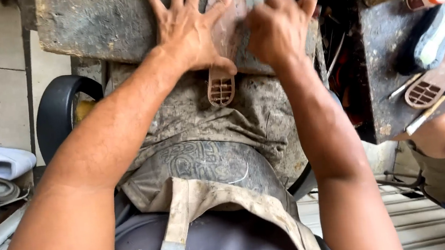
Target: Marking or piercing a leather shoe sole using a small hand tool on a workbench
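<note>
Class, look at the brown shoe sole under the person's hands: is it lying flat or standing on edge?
Flat. The shoe sole lies on the stone slab, ribbed heel end showing, pressed by the left hand.

Left hand flat on a brown shoe sole, right hand curled beside it (over a worn stone block)

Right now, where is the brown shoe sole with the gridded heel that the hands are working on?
In the head view, top centre: the brown shoe sole lies on the grey slab, pinned under the left hand, with the right hand beside it.
</note>
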